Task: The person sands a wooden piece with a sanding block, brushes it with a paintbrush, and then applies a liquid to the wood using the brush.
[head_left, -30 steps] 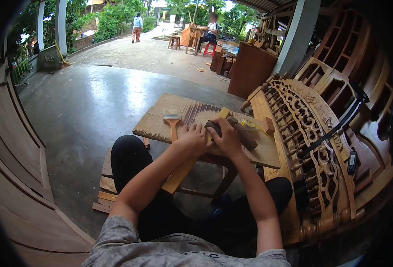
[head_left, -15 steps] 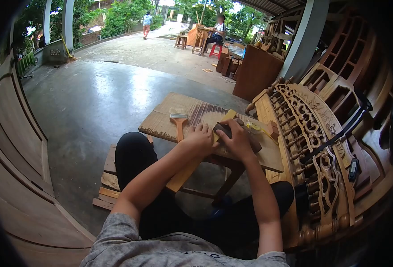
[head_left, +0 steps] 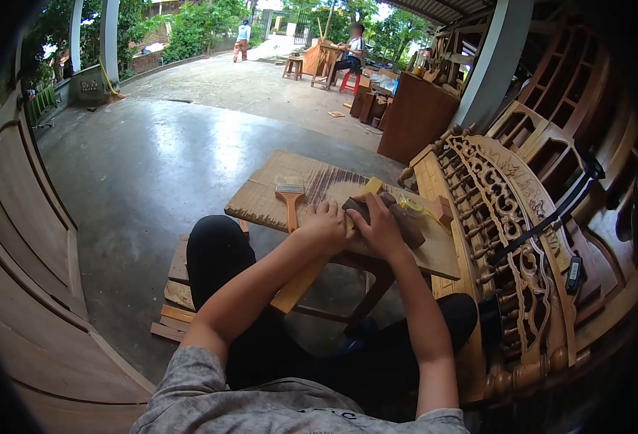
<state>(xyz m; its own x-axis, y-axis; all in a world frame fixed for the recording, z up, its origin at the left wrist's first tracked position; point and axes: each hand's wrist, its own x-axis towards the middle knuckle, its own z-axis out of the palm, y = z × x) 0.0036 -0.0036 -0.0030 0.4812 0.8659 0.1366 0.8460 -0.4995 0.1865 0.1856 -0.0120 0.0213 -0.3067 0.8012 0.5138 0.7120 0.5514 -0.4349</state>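
My left hand [head_left: 324,227] rests on a long light wooden strip [head_left: 298,286] that runs slantwise across a small wooden table [head_left: 264,184]. Its fingers are bent over the strip and press on it. In my right hand [head_left: 381,230] is a dark block [head_left: 357,210], held against the strip just right of my left hand. A brush with an orange handle [head_left: 290,206] lies left of my left hand. Beside my right hand lie a dark brown wooden piece [head_left: 411,230] and a yellow coiled band [head_left: 414,205].
A carved wooden bench [head_left: 503,217] stands at the right, a strap [head_left: 550,224] over it. Wooden panels [head_left: 26,239] lean at the left. Wood pieces [head_left: 177,293] lie on the floor by my left knee. Farther off, one person [head_left: 355,50] sits and another [head_left: 242,42] walks.
My right hand and the dark block have shifted slightly up and left along the strip. My left hand stays in place. The walking person has moved slightly.
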